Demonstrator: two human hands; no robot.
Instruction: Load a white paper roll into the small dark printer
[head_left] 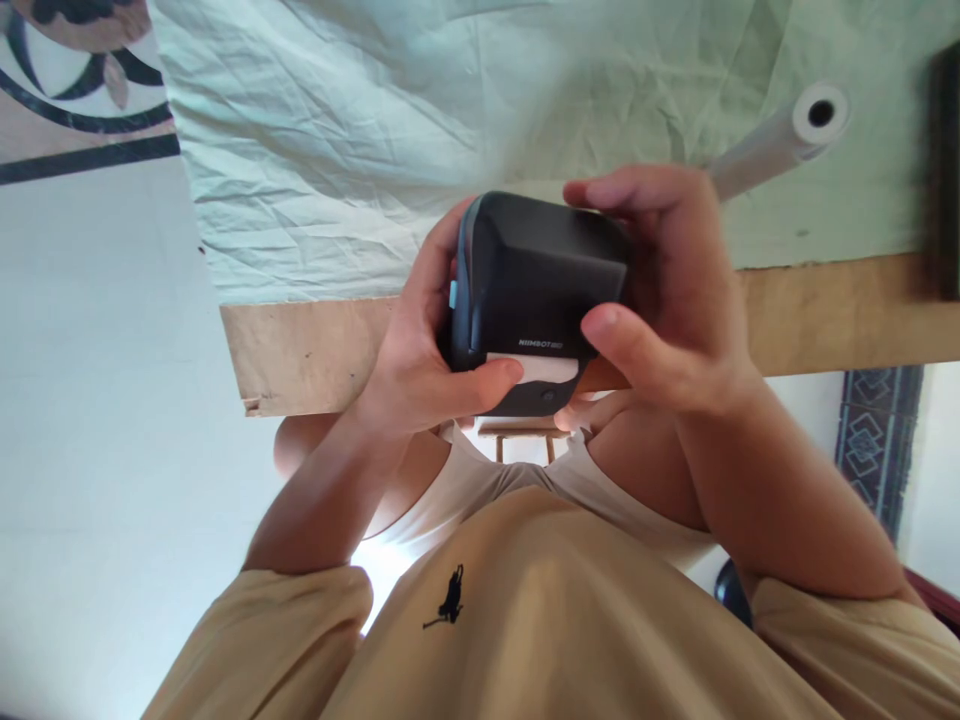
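Observation:
Between my hands is a small black label printer (pixel 547 260) with pale lettering on its front and a light blue strip down its left side. A white label (pixel 551 369) pokes out of the slot near its bottom. My left hand (pixel 435 350) wraps round the printer's left side, its thumb lying on the label's left end. Around the right side curls my right hand (pixel 667 290), thumb against the front and fingers over the top edge. The fingers behind the printer are mostly hidden. It is held up near the table's front edge.
A pale green cloth (pixel 337 140) with creases covers most of the wooden table (pixel 307 355). To the right lies a white roll (pixel 772 145) with a dark hollow core. A dark object (pixel 945 170) stands at the right edge. Below are my legs and a wooden stool (pixel 525 430).

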